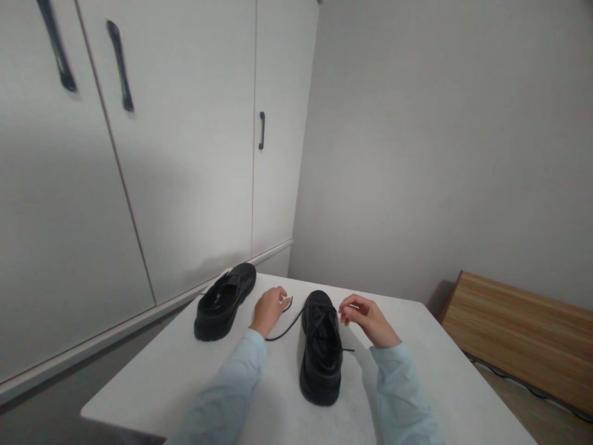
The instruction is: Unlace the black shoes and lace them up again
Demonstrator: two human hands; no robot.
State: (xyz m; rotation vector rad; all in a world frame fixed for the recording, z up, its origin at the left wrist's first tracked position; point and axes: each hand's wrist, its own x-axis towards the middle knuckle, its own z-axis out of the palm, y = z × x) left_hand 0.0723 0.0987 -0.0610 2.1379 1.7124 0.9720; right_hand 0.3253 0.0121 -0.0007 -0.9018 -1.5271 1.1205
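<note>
A black lace-up shoe (319,377) stands on the white table (152,383) between my two hands, toe pointing away from me. One of its laces (286,332) runs out to the left and passes by my left hand (269,310), with its tip showing beside the thumb. My left hand hovers left of the shoe, fingers bent and thumb apart, with no clear grip on the lace. Right of the shoe's toe, my right hand (368,318) has loosely curled fingers and nothing visible in them. Another lace end (348,350) crosses the shoe opening and sticks out right.
A second black shoe (222,306) stands at the table's left back edge. White cupboard doors (194,154) with dark handles rise behind on the left. A grey wall (440,136) closes off the back. A wood-grain panel (523,334) leans low on the right.
</note>
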